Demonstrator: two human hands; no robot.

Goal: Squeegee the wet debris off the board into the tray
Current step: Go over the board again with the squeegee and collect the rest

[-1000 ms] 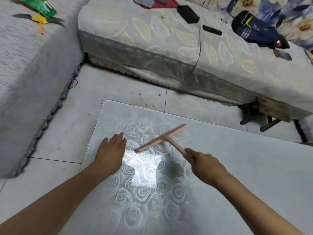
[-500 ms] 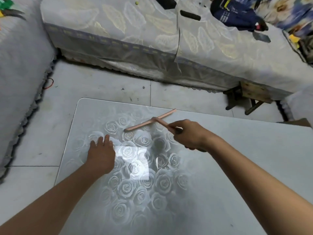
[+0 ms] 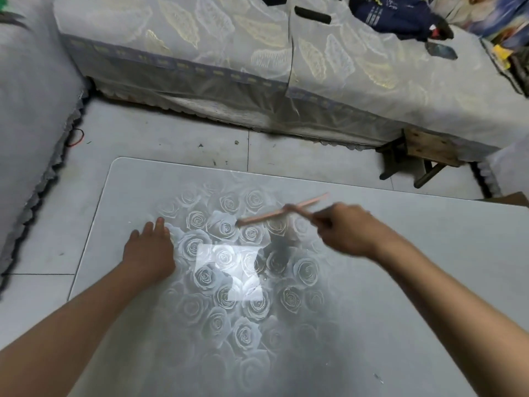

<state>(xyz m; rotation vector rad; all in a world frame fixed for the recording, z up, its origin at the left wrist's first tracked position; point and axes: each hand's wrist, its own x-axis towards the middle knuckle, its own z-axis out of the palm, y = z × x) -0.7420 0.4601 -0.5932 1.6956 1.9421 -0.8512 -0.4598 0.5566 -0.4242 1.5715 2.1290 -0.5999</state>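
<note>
Right hand (image 3: pixel 347 232): closed on handle of pink squeegee (image 3: pixel 282 213) | blade held over rose-patterned board (image 3: pixel 429 253) | left hand (image 3: pixel 148 250): pressed flat, fingers extended, on board

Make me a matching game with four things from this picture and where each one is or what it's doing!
Things:
1. left hand
2. right hand
3. squeegee
4. wooden stool

Places or states:
A. on the floor beside the bed
B. flat on the rose-patterned board
C. gripping a handle
D. pink, blurred, over the roses

Pairs: 1-B, 2-C, 3-D, 4-A
</note>
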